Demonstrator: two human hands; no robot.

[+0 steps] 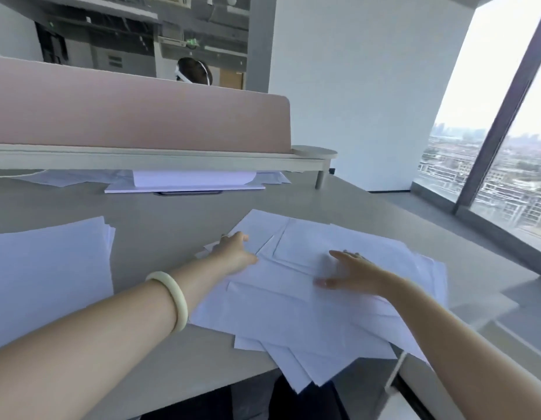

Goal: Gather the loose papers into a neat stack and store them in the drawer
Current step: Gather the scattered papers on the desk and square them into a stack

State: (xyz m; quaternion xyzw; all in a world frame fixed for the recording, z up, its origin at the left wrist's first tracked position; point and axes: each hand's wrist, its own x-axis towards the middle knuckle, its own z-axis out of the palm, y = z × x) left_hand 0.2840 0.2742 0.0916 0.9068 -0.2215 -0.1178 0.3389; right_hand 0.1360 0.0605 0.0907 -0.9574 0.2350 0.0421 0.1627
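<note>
Several loose white papers (pixel 308 301) lie fanned out and overlapping on the grey desk (pixel 172 213), some hanging over its front edge. My left hand (pixel 236 253), with a pale bangle on the wrist, rests on the pile's left edge with its fingers curled at the paper. My right hand (pixel 351 271) lies flat on the pile's middle with fingers spread. A second, tidier stack of white sheets (pixel 48 274) sits at the left. No drawer is recognisable with certainty.
A pink divider panel (pixel 136 113) on a raised shelf (pixel 160 159) closes the desk's far side, with more papers (pixel 190 180) beneath it. Another person's head shows behind the panel. A white cabinet edge (pixel 396 377) stands at lower right by the window.
</note>
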